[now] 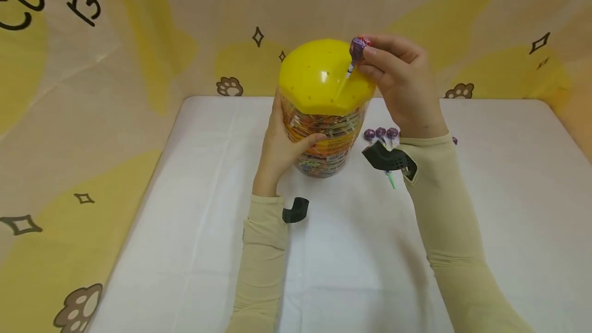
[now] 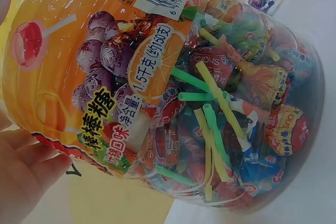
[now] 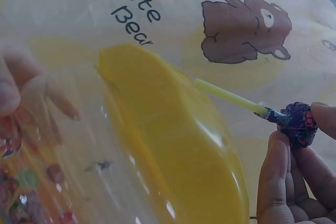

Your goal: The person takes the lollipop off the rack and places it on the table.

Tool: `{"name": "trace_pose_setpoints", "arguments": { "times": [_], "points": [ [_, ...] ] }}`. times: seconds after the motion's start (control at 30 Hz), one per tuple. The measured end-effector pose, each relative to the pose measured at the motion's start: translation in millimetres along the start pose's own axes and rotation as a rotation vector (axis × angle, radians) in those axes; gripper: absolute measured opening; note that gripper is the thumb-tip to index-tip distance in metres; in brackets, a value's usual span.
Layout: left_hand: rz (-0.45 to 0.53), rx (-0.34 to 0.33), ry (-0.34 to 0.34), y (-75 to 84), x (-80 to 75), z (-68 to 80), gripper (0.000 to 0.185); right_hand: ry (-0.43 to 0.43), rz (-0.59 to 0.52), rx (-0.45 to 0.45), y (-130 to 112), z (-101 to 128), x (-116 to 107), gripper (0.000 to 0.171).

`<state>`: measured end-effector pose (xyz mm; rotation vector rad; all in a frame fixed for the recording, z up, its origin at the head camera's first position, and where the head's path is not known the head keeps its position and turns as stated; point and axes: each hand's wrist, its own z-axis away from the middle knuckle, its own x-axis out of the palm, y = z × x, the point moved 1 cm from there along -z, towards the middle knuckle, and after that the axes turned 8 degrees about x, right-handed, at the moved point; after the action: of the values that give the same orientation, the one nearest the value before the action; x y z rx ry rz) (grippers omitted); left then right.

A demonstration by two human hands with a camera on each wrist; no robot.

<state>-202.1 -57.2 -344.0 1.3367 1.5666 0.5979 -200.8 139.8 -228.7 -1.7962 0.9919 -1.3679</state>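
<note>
Left hand: your left hand (image 1: 282, 150) is wrapped round the side of the jar (image 1: 324, 132), fingers (image 1: 302, 143) curled against the clear wall and the thumb side hidden behind it; in the left wrist view only the palm edge (image 2: 23, 166) shows beside the label
Jar: it stands on the bench (image 1: 194, 209) near the far edge, tilted a little toward your left hand, packed with wrapped lollipops whose green and yellow sticks show through the plastic (image 2: 210, 129)
Lid: the yellow lid (image 1: 324, 76) sits on top of the jar, domed, with small holes dotted over it
Lollipop: the purple-wrapped lollipop (image 1: 358, 48) is above the right edge of the lid, its pale stick (image 3: 228, 97) slanting down to the lid surface; whether the tip is in a hole you cannot tell
Right hand: your right hand (image 1: 402, 86) pinches the lollipop head between thumb and fingers (image 3: 278, 166), closed tight on the wrapper
Loose lollipops: a few purple ones (image 1: 381, 133) lie on the bench just right of the jar, partly behind your right wrist
Backdrop: a yellow and cream cloth (image 1: 115, 55) with paw prints and lettering hangs behind the bench
</note>
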Motion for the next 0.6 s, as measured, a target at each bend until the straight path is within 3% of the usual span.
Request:
{"name": "trace_pose_setpoints", "arguments": {
  "times": [0.23,0.6],
  "points": [
    [0.0,0.014,0.003,-0.4,0.7,-0.1,0.117,0.009,-0.073,0.021,-5.6,23.5,-40.3,0.015],
    [-0.01,-0.016,0.003,-0.3,1.2,0.5,0.116,0.127,-0.135,0.029,-16.5,61.9,-113.0,0.017]
  ]
}}
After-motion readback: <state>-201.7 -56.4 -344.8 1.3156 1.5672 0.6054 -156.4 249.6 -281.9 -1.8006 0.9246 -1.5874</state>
